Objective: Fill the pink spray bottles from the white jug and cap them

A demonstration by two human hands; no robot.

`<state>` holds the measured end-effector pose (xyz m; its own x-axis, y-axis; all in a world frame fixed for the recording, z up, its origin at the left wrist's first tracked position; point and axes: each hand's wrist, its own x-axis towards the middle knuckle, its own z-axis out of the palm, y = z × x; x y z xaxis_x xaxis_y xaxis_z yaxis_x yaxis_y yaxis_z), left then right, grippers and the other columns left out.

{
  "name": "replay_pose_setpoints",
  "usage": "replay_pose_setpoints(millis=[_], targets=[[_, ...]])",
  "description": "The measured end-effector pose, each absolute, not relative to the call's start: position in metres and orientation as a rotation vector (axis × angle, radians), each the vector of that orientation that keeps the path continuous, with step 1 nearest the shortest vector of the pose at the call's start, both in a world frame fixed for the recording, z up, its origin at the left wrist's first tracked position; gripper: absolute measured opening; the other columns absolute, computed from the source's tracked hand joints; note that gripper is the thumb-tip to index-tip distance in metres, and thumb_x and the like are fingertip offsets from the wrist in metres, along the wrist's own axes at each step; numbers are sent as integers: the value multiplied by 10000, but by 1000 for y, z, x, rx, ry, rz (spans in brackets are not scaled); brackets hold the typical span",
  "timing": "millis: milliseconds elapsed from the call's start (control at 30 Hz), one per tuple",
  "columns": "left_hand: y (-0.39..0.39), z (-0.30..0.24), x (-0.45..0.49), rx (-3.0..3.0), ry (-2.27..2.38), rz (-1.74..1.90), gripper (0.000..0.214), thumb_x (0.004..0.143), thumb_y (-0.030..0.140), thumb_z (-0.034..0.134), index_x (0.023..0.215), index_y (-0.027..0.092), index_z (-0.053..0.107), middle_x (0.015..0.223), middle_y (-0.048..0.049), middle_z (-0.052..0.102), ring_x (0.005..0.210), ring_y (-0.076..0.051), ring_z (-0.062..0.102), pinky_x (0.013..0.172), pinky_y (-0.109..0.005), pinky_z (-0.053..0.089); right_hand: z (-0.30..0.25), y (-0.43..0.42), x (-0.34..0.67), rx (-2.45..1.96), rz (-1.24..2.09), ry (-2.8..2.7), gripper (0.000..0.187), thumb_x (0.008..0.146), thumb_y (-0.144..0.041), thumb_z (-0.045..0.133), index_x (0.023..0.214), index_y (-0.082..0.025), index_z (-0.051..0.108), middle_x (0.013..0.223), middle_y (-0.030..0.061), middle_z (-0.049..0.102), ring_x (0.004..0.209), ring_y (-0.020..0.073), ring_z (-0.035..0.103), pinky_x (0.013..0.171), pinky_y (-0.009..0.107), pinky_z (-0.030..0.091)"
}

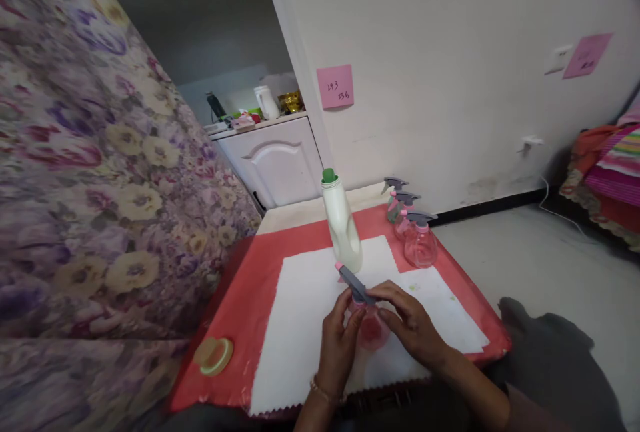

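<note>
Close in front of me is a clear pink spray bottle (373,333) with a grey trigger head (353,283) and pink nozzle tip. My left hand (341,337) is closed around its neck, thumb and fingers at the pink collar. The fingers of my right hand (407,319) pinch the back of the grey head, with the thumb near the bottle's shoulder. Just behind stands a pale green jug (345,229), upright, with a green piece (329,176) in its mouth. The jug's base is partly behind the spray head.
Several more spray bottles (420,249) stand in a row at the table's right edge. A round lid-like object (216,356) lies at the left on the red tabletop (235,299). White cloth (295,325) covers the middle. A floral curtain (115,185) hangs along the left side.
</note>
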<state>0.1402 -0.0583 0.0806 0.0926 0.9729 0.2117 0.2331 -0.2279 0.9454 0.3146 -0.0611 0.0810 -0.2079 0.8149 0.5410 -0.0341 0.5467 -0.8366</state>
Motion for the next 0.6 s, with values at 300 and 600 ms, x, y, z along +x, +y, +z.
replay_pose_setpoints(millis=[300, 600], targets=[[-61, 81, 135, 1609, 1186, 1132, 433, 899, 372, 561, 1301, 214, 549, 1325, -92, 612, 1218, -258, 566, 1061, -409, 420, 83, -66, 309, -622, 884, -1594, 281, 968, -253, 481, 1199, -287, 638, 1012, 54, 664, 945, 194, 634, 846, 327, 509], [-64, 102, 138, 1532, 1143, 1089, 380, 946, 413, 468, 1242, 210, 591, 1259, -60, 648, 1189, -238, 568, 1047, -362, 415, 82, -65, 295, -579, 856, -1541, 187, 912, -212, 597, 1052, -251, 715, 886, 40, 696, 833, 160, 647, 755, 269, 516]])
